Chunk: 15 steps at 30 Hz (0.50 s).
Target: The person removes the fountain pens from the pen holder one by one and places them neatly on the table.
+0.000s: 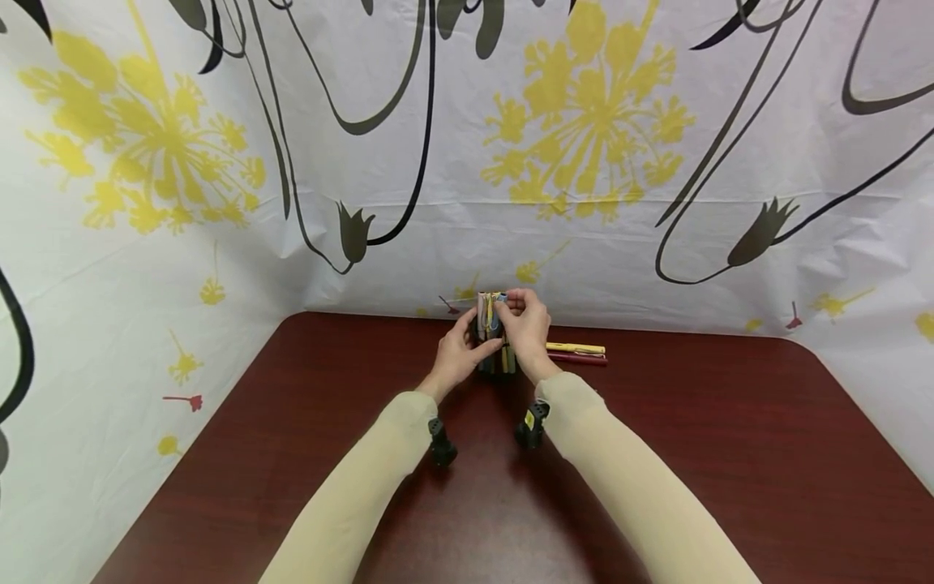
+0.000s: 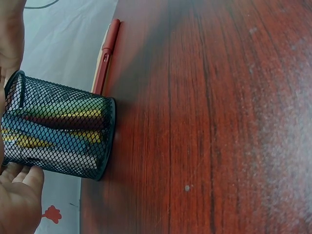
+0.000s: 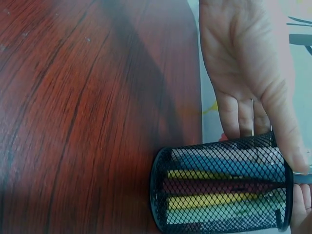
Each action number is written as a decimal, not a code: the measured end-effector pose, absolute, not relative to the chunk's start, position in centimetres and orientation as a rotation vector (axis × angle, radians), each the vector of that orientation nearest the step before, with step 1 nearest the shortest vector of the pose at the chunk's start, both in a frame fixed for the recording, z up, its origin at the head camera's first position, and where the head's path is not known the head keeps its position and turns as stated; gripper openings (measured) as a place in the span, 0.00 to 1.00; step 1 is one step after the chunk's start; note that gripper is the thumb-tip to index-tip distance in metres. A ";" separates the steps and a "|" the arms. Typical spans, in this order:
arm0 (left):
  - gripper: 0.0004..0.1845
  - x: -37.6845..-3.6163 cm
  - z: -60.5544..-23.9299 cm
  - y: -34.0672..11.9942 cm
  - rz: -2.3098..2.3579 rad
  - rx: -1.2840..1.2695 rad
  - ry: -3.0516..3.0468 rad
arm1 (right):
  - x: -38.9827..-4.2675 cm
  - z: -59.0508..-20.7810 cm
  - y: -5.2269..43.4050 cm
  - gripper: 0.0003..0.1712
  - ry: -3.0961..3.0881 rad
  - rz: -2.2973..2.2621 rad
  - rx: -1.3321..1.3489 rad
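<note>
A black mesh pen holder [image 1: 502,362] stands at the table's far edge with several coloured pens in it. My left hand [image 1: 458,349] grips its left side, fingers behind and thumb across the front. My right hand [image 1: 521,324] is over the holder's mouth and pinches a grey-blue pen [image 1: 499,302] standing in it. In the left wrist view the pen holder [image 2: 58,129] lies across the left edge, with my left hand [image 2: 17,204] touching it. In the right wrist view my left hand [image 3: 243,63] reaches behind the pen holder [image 3: 219,190], thumb along its rim.
A yellow pen [image 1: 576,349] and a red pen [image 1: 580,358] lie side by side on the dark red wooden table [image 1: 693,454], just right of the holder. A flowered white sheet [image 1: 598,203] hangs right behind the table and along its left side.
</note>
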<state>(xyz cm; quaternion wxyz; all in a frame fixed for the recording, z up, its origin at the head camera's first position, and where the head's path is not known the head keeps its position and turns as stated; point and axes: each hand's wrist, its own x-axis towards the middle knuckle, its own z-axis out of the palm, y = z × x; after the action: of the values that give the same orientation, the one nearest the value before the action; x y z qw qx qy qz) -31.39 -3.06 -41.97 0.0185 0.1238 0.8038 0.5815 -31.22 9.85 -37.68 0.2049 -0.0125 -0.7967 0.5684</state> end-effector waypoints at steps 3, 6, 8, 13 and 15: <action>0.43 -31.4 -42.0 -3.0 1.791 0.375 2.510 | -31.2 -37.5 10.4 0.16 -2.167 1.618 -0.035; 0.43 -31.4 -42.0 -3.0 1.776 0.365 2.520 | -31.1 -37.2 11.0 0.16 -2.083 1.668 -0.047; 0.43 -31.4 -41.9 -3.0 1.775 0.362 2.523 | -31.1 -36.8 11.5 0.15 -1.984 1.735 -0.059; 0.43 -31.3 -41.9 -3.0 1.780 0.353 2.527 | -30.9 -36.0 13.2 0.16 -1.630 2.013 -0.106; 0.43 -31.3 -41.9 -3.0 1.776 0.353 2.534 | -30.8 -35.8 14.2 0.16 -1.485 2.120 -0.172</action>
<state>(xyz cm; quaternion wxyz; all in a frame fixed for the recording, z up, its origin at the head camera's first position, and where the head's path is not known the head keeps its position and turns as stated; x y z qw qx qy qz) -31.25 -3.01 -41.89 0.0136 0.1133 0.8135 0.5703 -30.81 14.17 -35.78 0.2703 -0.0638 -0.5512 0.7868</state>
